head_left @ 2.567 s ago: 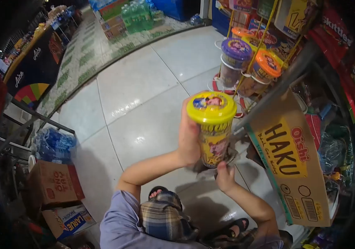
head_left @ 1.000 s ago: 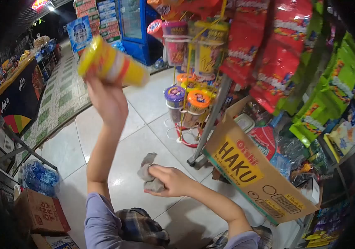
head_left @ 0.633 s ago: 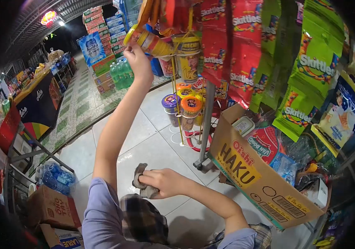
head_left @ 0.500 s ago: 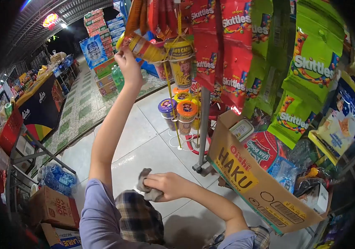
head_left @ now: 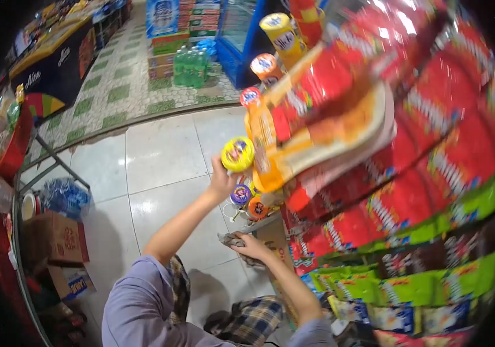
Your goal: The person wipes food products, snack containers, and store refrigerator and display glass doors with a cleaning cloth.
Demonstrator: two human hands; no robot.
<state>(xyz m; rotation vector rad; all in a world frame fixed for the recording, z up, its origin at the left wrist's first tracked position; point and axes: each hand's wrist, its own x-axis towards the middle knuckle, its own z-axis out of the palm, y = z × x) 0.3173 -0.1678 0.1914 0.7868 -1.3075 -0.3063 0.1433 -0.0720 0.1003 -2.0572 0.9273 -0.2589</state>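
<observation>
My left hand (head_left: 221, 182) reaches up and forward, its fingers closed on the side of a snack tub with a round yellow lid (head_left: 237, 154). The lid faces me, and most of the tub's body is hidden. Lower down, my right hand (head_left: 251, 247) is closed on a crumpled grey cloth (head_left: 232, 239). A purple-lidded tub (head_left: 240, 195) and an orange-lidded tub (head_left: 258, 207) are just below my left hand. Right beside the yellow lid hang orange-and-cream snack packets (head_left: 317, 139), somewhat blurred.
Red candy packets (head_left: 432, 115) and green ones (head_left: 409, 292) hang in rows at right. Beyond the tiled floor (head_left: 161, 144) stand green bottles (head_left: 189, 67) and a blue fridge (head_left: 237, 46). Cardboard boxes (head_left: 56, 237) and a metal frame (head_left: 56, 156) are at left.
The view has tilted down and swung over the hanging packets. My left hand held a tilted yellow tub before; now a yellow lid faces me. My right hand still holds the cloth.
</observation>
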